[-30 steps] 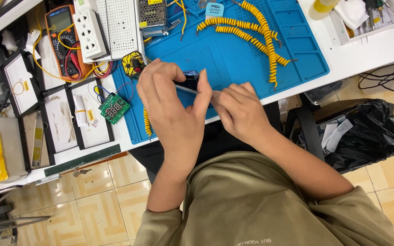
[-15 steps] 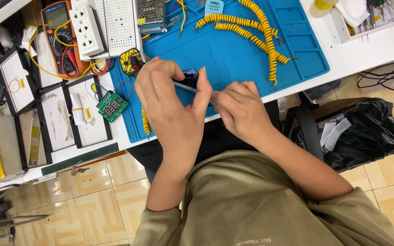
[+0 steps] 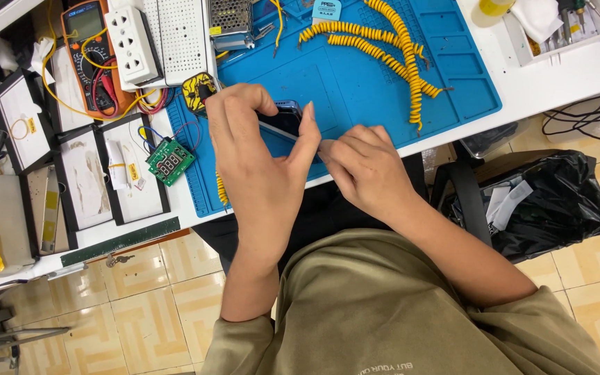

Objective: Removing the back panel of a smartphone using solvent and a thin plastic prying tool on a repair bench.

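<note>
Gripping dark glossy slab, possibly phone (image 3: 282, 119), 2 hands (image 3: 262, 163)

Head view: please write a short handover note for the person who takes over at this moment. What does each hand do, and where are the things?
Left hand: grips a dark phone by its edges and holds it above the blue work mat.
Right hand: fingertips at the phone's near edge; whether they pinch a small tool or part cannot be told.
Around: yellow coiled cables lie on the mat; a small green circuit board with wires lies left of the mat; a multimeter and a white power strip lie behind it.
Done or left: the phone's state is hidden by the hands.
</note>
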